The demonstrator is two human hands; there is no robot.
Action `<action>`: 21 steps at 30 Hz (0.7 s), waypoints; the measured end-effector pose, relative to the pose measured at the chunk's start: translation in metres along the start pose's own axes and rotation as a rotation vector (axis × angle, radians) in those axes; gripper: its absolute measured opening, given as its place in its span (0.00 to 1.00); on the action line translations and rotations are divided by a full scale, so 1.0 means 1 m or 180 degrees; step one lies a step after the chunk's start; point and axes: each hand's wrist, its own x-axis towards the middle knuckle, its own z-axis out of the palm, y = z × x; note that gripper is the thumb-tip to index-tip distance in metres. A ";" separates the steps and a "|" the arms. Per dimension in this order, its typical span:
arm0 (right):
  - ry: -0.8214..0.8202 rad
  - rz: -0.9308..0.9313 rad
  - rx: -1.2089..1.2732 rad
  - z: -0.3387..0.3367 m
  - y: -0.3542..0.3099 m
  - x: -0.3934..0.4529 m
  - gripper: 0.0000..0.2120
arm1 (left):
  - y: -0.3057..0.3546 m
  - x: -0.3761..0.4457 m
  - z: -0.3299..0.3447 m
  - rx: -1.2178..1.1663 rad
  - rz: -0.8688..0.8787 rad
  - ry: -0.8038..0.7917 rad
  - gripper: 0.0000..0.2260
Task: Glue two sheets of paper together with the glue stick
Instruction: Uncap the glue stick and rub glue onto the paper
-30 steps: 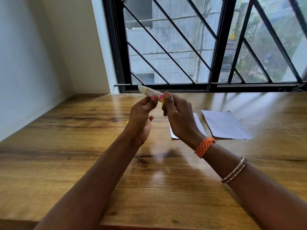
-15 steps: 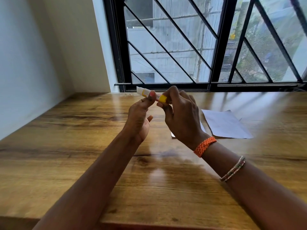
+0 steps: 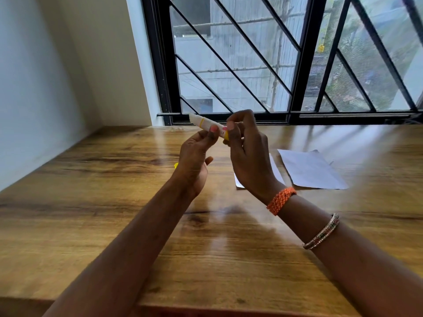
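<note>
Behind our wooden table [image 3: 91, 225] stood a barred window [image 3: 286, 65] and a pale wall [image 3: 45, 76]. On the table to our right lay two white sheets: the right sheet [image 3: 313, 170] in full view, the left sheet [image 3: 275, 170] mostly hidden behind our right hand [image 3: 249, 156]. We held both hands raised above the table, between us and the window. Our left hand [image 3: 194, 156] pinched the glue stick [image 3: 207, 125] at its middle with thumb and fingers, its pale end pointing up and left. Our right fingers closed round its yellow lower end. An orange band [image 3: 281, 200] and a thin bangle [image 3: 322, 232] sat on our right wrist
</note>
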 end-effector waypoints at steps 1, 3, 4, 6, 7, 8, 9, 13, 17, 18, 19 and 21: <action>-0.0089 -0.0222 -0.0113 0.000 0.000 -0.001 0.08 | 0.001 -0.001 -0.001 -0.0042 -0.0025 0.0052 0.06; -0.0265 -0.0502 -0.0482 0.000 0.001 -0.004 0.09 | 0.002 0.000 -0.003 -0.0076 -0.0038 0.0054 0.08; -0.0329 -0.0524 -0.0606 0.002 0.001 -0.006 0.10 | 0.002 0.000 -0.005 -0.0075 -0.0038 0.0098 0.08; -0.0340 -0.0447 -0.0715 0.001 0.004 -0.007 0.10 | 0.001 -0.001 -0.006 -0.0086 -0.0071 0.0204 0.08; -0.0291 -0.0396 -0.0761 -0.001 0.005 -0.007 0.10 | 0.001 -0.001 -0.005 -0.0097 -0.0099 0.0236 0.07; -0.0225 -0.0374 -0.0828 -0.002 0.006 -0.006 0.09 | 0.001 -0.001 -0.003 -0.0099 -0.0112 0.0248 0.06; -0.0154 -0.0368 -0.0919 -0.003 0.006 -0.006 0.09 | 0.002 -0.002 -0.002 -0.0081 -0.0110 0.0237 0.06; -0.0114 -0.0253 -0.0916 -0.003 0.003 -0.003 0.08 | 0.006 0.001 -0.001 -0.0004 -0.0037 0.0120 0.05; -0.0319 0.0814 0.0031 -0.001 0.001 0.004 0.11 | 0.005 0.000 -0.003 0.0012 0.0099 -0.0013 0.05; -0.0333 0.1115 0.0401 0.000 0.001 0.005 0.17 | 0.004 -0.001 -0.002 0.0064 0.0160 -0.0081 0.06; -0.0329 0.1426 0.0817 0.000 0.002 0.005 0.21 | 0.003 -0.002 -0.001 0.0116 0.0218 -0.0144 0.06; -0.0318 0.1881 0.1291 0.001 0.003 0.005 0.25 | 0.001 -0.004 0.000 0.0204 0.0294 -0.0203 0.07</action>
